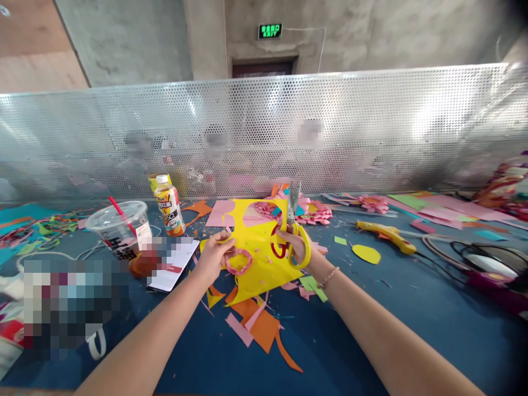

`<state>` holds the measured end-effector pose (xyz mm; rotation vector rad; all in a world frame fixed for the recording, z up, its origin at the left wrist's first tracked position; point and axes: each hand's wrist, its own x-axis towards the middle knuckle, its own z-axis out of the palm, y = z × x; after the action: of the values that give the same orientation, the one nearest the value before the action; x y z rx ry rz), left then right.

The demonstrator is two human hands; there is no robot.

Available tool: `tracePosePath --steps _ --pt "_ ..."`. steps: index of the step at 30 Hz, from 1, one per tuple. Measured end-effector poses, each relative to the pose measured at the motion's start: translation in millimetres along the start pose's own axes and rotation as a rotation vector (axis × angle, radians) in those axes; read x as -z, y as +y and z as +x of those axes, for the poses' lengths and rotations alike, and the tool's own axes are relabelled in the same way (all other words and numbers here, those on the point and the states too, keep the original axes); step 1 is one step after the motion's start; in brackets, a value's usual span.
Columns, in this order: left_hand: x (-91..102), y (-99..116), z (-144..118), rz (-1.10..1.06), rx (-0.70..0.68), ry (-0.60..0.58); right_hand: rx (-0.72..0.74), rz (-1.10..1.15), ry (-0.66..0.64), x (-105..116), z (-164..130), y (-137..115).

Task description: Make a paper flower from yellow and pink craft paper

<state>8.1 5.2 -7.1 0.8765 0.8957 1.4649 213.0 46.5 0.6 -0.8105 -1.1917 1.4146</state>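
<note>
Two bare hands met over a yellow sheet of paper [258, 258] at the centre of the frame, above a blue table [412, 324]. The left hand [214, 256] pinched the sheet's left edge, fingers curled closed on it, with the thumb on top. A pink crinkled paper ring [239, 261] sat just right of those fingers, against the sheet; whether the hand also gripped the ring could not be told. The right hand [297, 245] held a pair of scissors [292, 228] with yellow handles, its fingers threaded through the loops and closed around them. The grey blades pointed up toward the top of the frame and looked nearly closed, rising from the sheet's right edge. The sheet lay between the two hands, tilted, with rounded holes already cut out of its upper part.

Below the sheet, orange and pink scraps [258, 324] lay scattered on the table. Left of centre stood a juice bottle [169, 204] and a clear plastic cup [121, 228] with a red straw. Behind the scissors lay pink paper flowers [313, 212]. To the right lay a yellow oval cutout [366, 253] and, beyond it, a yellow glue gun [385, 235]. A perforated metal screen [371, 126] ran across the back of the table.
</note>
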Motion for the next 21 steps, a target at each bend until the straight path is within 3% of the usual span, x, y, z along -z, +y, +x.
tracePosePath --steps 4,10,14,21 --pt "0.4 5 -1 -0.132 -0.064 -0.02 -0.008 0.009 -0.042 -1 -2 3" --pt "0.0 6 -1 -0.212 -0.044 -0.024 0.101 -0.012 -0.009 4 6 12" --pt "-0.3 -3 -1 -0.001 0.005 -0.021 0.148 -0.041 -0.017 1 2 11" --pt "6.0 -8 5 0.335 -0.078 0.053 0.154 -0.094 -0.002 -4 -2 9"
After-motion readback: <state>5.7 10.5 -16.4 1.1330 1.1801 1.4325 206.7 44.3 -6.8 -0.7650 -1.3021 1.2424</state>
